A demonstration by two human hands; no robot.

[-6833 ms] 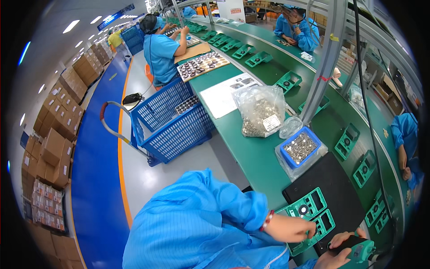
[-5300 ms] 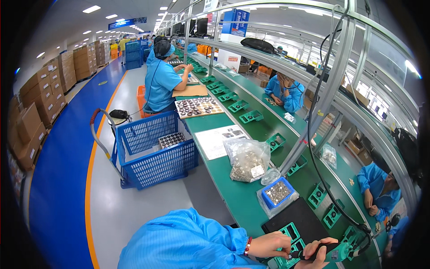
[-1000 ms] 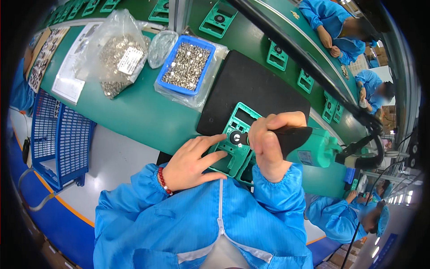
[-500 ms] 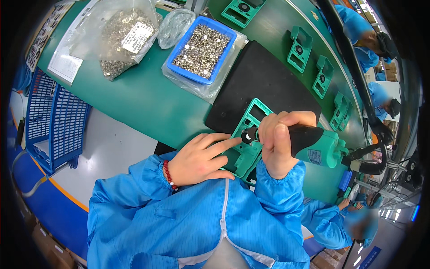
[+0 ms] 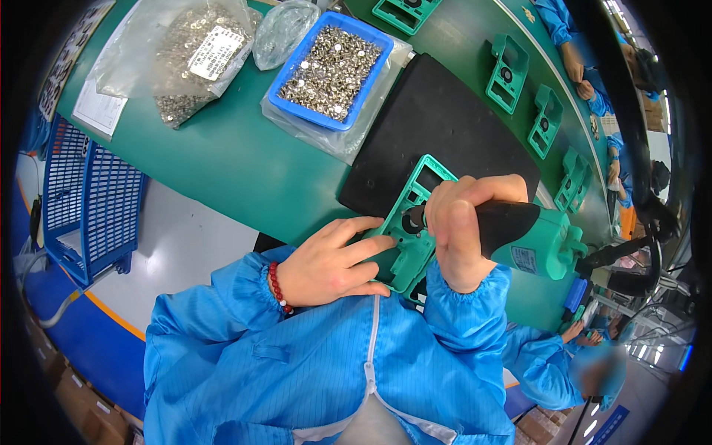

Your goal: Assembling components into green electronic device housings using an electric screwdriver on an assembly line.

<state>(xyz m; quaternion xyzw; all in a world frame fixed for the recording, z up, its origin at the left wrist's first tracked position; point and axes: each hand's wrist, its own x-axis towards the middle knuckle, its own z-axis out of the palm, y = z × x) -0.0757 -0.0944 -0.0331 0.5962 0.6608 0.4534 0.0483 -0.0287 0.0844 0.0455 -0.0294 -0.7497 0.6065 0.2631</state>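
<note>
A green plastic housing (image 5: 403,265) with cut-outs lies tilted in front of me, its far end on a black mat (image 5: 445,126). My left hand (image 5: 334,265), a red bead bracelet at its wrist, rests on the housing's left edge with fingers stretched and apart. My right hand (image 5: 467,226) is wrapped round a green and black electric screwdriver (image 5: 545,241). The driver lies nearly level, its dark tip pointing left over the round part inside the housing. Whether a screw sits under the tip I cannot make out.
A blue tray (image 5: 280,101) of small metal screws stands beyond the mat, beside a clear bag (image 5: 185,67) of metal parts. More green housings (image 5: 508,74) line the far right. A blue basket (image 5: 93,200) stands left. Co-workers in blue (image 5: 545,363) sit right.
The driver's tip has moved slightly toward the housing's round part. My left index finger has drawn back from the tip. The view has shifted a little.
</note>
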